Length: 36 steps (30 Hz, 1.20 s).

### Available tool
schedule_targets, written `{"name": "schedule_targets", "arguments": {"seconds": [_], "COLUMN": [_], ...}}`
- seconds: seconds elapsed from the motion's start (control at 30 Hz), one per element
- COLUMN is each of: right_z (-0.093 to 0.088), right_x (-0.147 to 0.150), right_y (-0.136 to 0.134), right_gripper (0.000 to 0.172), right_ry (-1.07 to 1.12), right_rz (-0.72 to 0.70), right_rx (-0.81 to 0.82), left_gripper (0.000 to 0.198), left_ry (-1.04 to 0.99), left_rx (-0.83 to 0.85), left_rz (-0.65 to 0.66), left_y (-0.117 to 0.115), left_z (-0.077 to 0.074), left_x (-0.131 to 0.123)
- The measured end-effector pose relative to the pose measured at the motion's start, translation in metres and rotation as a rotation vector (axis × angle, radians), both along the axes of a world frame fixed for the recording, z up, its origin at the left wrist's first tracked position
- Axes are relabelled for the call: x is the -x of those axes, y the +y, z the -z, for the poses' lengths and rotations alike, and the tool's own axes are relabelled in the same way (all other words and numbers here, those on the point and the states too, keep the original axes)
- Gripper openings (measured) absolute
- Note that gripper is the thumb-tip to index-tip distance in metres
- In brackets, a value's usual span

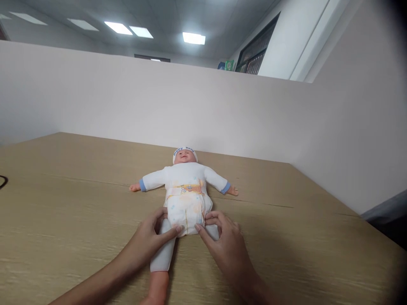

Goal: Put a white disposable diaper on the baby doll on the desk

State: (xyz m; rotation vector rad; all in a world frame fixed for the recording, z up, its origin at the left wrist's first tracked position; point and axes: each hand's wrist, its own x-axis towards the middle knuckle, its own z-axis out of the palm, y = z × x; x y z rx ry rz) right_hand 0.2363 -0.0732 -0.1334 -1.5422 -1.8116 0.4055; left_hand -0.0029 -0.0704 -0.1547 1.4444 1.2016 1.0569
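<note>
A baby doll [186, 171] in a white suit with blue cuffs and a printed white cap lies on its back, arms spread. Around its hips is a white diaper [187, 207] with an orange patterned band at the waist. My left hand [155, 233] grips the diaper's edge at the leg on the left, thumb on the front and fingers round the side. On the opposite side my right hand [224, 237] pinches the other leg edge between thumb and fingers. The doll's leg on the right is mostly hidden behind my right hand.
The doll rests on a wooden table [302, 237] with thin seams across it. A pale partition [143, 101] rises behind the table, and a wall [356, 127] borders it at the right. A dark curved object [3, 182] shows at the left edge.
</note>
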Motion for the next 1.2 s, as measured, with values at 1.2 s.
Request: {"name": "schedule_targets", "arguments": {"seconds": [1.2], "right_z": [0.0], "right_x": [0.021], "right_y": [0.03], "right_gripper": [0.049], "right_ry": [0.544], "right_rz": [-0.222], "right_rx": [0.415], "left_gripper": [0.057], "left_ry": [0.001], "left_rx": [0.138], "left_rz": [0.05], "left_y": [0.023], "left_z": [-0.023], "left_x": [-0.001]}}
